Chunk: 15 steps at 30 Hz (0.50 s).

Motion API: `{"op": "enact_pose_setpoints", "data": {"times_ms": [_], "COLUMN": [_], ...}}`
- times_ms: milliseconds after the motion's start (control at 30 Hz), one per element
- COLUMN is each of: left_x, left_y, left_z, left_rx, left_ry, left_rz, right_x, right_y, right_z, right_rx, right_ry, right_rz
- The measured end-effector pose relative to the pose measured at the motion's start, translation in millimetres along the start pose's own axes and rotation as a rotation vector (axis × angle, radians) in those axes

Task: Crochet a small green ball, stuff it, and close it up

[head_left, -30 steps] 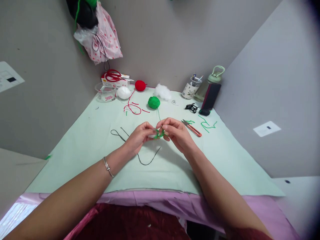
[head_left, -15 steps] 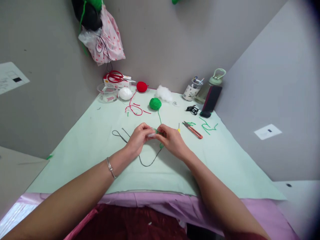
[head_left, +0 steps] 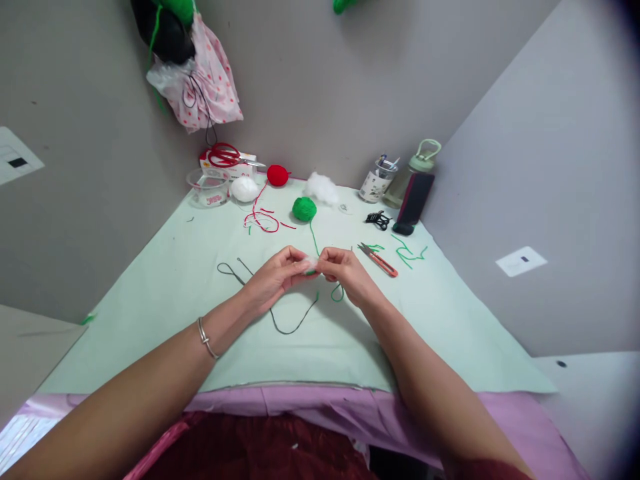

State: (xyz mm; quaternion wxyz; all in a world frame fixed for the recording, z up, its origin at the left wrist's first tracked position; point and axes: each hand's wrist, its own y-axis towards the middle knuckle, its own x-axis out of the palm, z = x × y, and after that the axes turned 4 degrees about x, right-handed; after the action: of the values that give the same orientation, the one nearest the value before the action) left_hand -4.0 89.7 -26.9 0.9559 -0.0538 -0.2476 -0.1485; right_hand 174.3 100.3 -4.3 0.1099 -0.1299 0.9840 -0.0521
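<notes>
Left hand [head_left: 275, 280] pinches a small white-and-green piece [head_left: 311, 264] over the table [head_left: 300, 363]; right hand [head_left: 346, 272], fingertips bunched, meets its right edge, exact grip unclear. Green yarn ball [head_left: 304, 209] lies farther off, orange snips [head_left: 381, 263] right.

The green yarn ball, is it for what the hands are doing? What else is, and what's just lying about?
Seem part of it:
green-and-white piece, held by the left hand and right hand
green yarn ball, its strand reaching the hands
white fluff, maybe; the piece shows white too

Probably just lying about:
black clip
green bottle
pen cup
</notes>
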Motion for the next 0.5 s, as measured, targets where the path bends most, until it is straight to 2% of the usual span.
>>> {"op": "enact_pose_setpoints", "data": {"times_ms": [233, 367, 500], "left_x": [-1.2, -3.9, -2.9], "left_y": [4.6, 11.7, 11.8], "left_z": [-11.7, -16.7, -14.5], "left_rx": [0.063, 0.133, 0.277], "left_ry": [0.153, 0.294, 0.401], "left_rz": [0.104, 0.159, 0.230], "right_x": [3.4, 16.4, 26.4], "right_y": [-11.6, -12.9, -10.1], "right_z": [-12.9, -8.8, -3.6], "right_rx": [-0.013, -0.010, 0.003], "right_ry": [-0.100, -0.110, -0.057], "right_rz": [-0.087, -0.034, 0.016]}}
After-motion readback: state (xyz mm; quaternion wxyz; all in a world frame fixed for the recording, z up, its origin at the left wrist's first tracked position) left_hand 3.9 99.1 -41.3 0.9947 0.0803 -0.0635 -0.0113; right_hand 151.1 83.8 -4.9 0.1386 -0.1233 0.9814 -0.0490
